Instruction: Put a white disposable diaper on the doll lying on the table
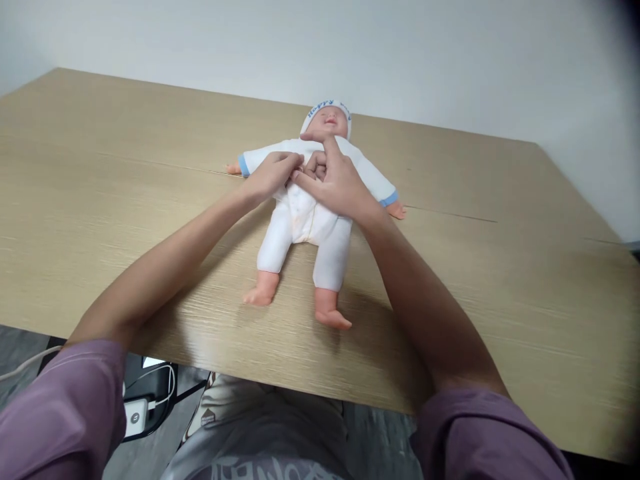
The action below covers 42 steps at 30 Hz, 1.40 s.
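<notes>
A baby doll (327, 267) in a white outfit with blue cuffs lies face up on the table, its feet towards me. Around its hips is a white diaper (303, 217). My left hand (275, 175) is closed at the front waist of the diaper, thumb and fingers pinched on its upper edge. Across the doll's belly, my right hand (344, 185) touches the same edge. Its thumb reaches to the left fingertips, the index finger points out over the doll's chest, and the other fingers are curled in. The hands cover the middle of the waistband.
The doll rests on a wide wooden table (125, 160) with a white wall (400, 60) behind it. Below the front edge, at left, a white charger (135, 418) with a cable lies on a black surface (163, 393) near my legs.
</notes>
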Available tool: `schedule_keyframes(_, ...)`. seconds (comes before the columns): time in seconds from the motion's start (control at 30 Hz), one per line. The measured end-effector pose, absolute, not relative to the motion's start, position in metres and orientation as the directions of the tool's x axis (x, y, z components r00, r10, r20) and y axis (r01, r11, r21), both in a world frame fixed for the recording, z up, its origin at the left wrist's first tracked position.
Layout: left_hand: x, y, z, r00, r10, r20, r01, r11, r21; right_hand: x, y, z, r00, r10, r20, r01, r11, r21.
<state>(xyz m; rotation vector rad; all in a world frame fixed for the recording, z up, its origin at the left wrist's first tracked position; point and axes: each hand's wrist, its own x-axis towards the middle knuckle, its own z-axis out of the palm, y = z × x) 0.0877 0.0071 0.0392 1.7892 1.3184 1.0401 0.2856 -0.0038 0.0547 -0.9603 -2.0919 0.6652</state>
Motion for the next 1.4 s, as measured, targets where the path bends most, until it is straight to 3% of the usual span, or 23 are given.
schedule_keyframes(0.1,0.086,0.006,0.037,0.191,0.967,0.171,0.343,-0.228,0.911,0.286,0.001,0.051,-0.435,0.811,0.39,0.419,0.566,-0.71)
schedule_keyframes(0.33,0.066,0.007,0.009,0.167,0.947,0.274,0.334,-0.316,0.888,0.283,0.004,0.047,-0.385,0.832,0.4,0.489,0.552,-0.676)
schedule_keyframes(0.5,0.065,0.021,-0.008,0.188,0.957,0.222,0.262,-0.267,0.928,0.286,0.011,0.041,-0.375,0.815,0.442,0.495,0.579,-0.647)
schedule_keyframes(0.63,0.07,0.019,-0.007,0.055,0.96,0.274,0.374,-0.274,0.886,0.286,0.016,0.038,-0.313,0.791,0.526,0.51,0.607,-0.609)
schedule_keyframes(0.77,0.074,-0.027,0.014,-0.124,0.868,0.481,0.568,-0.336,0.752,0.293,-0.02,0.049,-0.255,0.772,0.582,0.485,0.623,-0.614)
schedule_keyframes(0.87,0.072,-0.085,0.033,0.045,0.861,0.506,0.617,-0.422,0.664,0.308,-0.08,0.054,-0.342,0.747,0.57,0.421,0.664,-0.617)
schedule_keyframes(0.97,0.067,-0.13,0.039,0.431,0.824,0.368,0.601,-0.566,0.564,0.328,-0.139,0.045,-0.556,0.699,0.45,0.376,0.695,-0.613)
schedule_keyframes(1.03,0.064,-0.143,0.035,0.56,0.784,0.268,0.612,-0.609,0.504,0.343,-0.16,0.034,-0.623,0.696,0.357,0.425,0.684,-0.593)
schedule_keyframes(1.1,0.062,-0.143,0.027,0.542,0.805,0.242,0.649,-0.584,0.487,0.355,-0.165,0.023,-0.583,0.743,0.329,0.508,0.649,-0.566)
schedule_keyframes(1.23,0.066,-0.131,0.021,0.362,0.89,0.278,0.664,-0.456,0.593,0.365,-0.143,0.011,-0.378,0.86,0.342,0.705,0.507,-0.497)
schedule_keyframes(1.4,0.081,-0.12,0.024,0.287,0.915,0.282,0.726,-0.4,0.559,0.346,-0.126,0.005,-0.306,0.881,0.362,0.787,0.448,-0.425)
